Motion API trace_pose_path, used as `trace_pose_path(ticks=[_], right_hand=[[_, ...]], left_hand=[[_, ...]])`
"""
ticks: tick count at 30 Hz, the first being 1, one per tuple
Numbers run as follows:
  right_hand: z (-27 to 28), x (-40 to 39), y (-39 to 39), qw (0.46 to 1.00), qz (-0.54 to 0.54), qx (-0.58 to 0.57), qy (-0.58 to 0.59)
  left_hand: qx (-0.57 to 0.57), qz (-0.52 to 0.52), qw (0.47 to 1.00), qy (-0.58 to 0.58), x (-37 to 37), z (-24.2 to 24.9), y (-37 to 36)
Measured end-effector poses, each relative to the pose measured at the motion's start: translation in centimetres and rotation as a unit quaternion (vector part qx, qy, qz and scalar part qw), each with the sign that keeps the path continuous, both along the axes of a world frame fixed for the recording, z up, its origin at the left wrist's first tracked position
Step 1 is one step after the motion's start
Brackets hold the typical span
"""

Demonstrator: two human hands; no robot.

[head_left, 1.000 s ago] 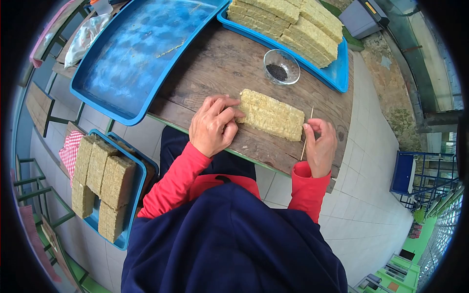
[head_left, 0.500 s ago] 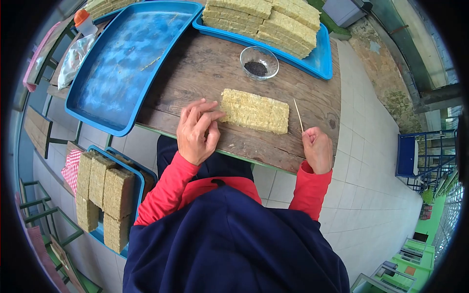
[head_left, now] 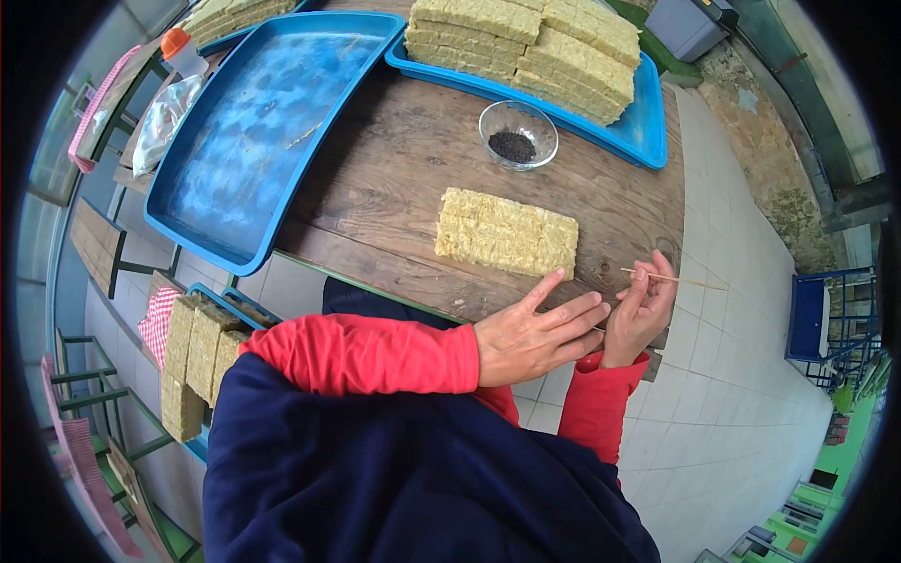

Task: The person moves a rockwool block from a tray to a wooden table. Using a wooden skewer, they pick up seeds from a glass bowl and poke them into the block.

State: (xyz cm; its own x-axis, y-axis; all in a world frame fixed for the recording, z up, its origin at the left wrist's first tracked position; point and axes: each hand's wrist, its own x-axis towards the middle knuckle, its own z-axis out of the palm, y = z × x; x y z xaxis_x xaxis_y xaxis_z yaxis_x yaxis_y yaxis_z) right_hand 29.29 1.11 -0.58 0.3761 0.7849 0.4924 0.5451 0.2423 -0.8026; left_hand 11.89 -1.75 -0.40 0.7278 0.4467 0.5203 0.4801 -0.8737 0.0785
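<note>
My right hand [head_left: 641, 310] pinches a thin wooden stick [head_left: 694, 281] near the table's right front corner; the stick lies nearly level and points right. My left hand [head_left: 544, 338] reaches across in front of me, fingers spread and holding nothing, its fingertips close beside my right hand. Just beyond my left hand a yellowish fibrous slab [head_left: 507, 232] lies flat on the wooden table [head_left: 375, 178]. Behind the slab is a small glass bowl [head_left: 518, 135] with dark grains in it.
An empty blue tray [head_left: 267, 131] lies on the left of the table. Another blue tray [head_left: 652, 131] at the back holds stacked slabs [head_left: 572, 56]. A lower tray at left holds thicker blocks [head_left: 197, 357]. A bottle with an orange cap [head_left: 183, 52] stands beyond a plastic bag [head_left: 167, 122].
My left hand has moved right, from the slab's left end to beside my right hand. The stick has turned from nearly upright to nearly level in my right hand.
</note>
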Motion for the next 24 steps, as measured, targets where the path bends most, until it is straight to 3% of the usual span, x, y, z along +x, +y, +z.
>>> trace_pose_path(ticks=[4, 11, 17, 24], right_hand=[[-0.2, 0.5, 0.1, 1.000, -0.023, -0.009, -0.019], [-0.3, 1.0, 0.2, 0.996, -0.069, -0.035, -0.044], [-0.2, 0.0, 0.4, 0.999, -0.018, -0.038, -0.021], [0.1, 0.0, 0.4, 0.971, 0.007, -0.108, -0.212]], left_hand=[[0.029, -0.046, 0.997, 0.053, 1.7, 0.1, 1.1], [0.040, -0.070, 0.997, 0.019, 3.0, -1.6, 2.2], [-0.023, -0.080, 0.993, 0.084, 1.6, -1.3, 1.8], [0.009, -0.037, 0.994, 0.099, 1.4, -1.8, 1.2]])
